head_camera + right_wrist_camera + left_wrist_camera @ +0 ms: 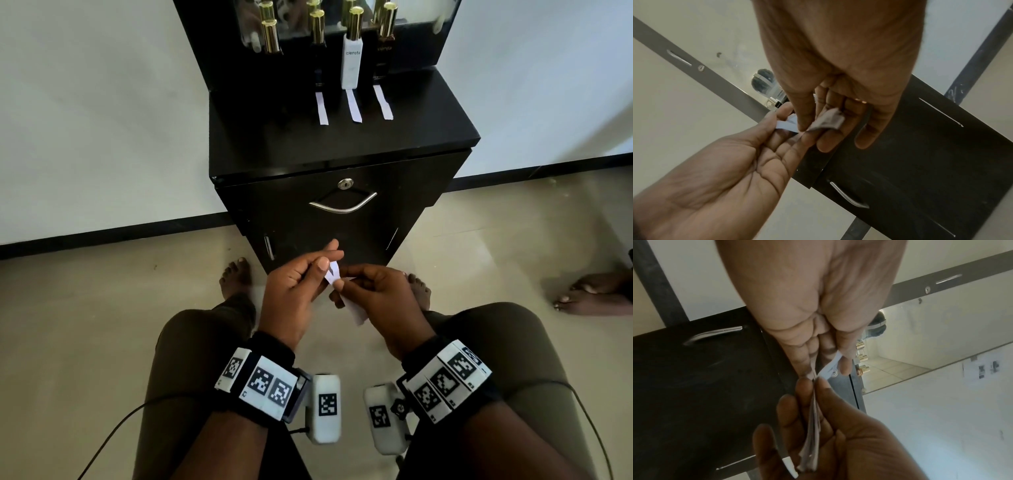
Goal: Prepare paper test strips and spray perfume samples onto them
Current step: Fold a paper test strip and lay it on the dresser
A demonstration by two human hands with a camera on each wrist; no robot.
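Both hands meet over my lap, in front of the black cabinet. My right hand pinches a small bundle of white paper strips between thumb and fingers; the bundle shows edge-on in the left wrist view. My left hand pinches the upper end of one strip between thumb and forefinger. On the cabinet top lie three white strips, each in front of a perfume bottle. A white bottle with a gold cap stands in the middle, with dark gold-capped bottles beside it.
A mirror backs the cabinet top and doubles the bottles. The cabinet door has a lock and a metal handle. My bare feet rest on the tiled floor, and another person's foot shows at the right.
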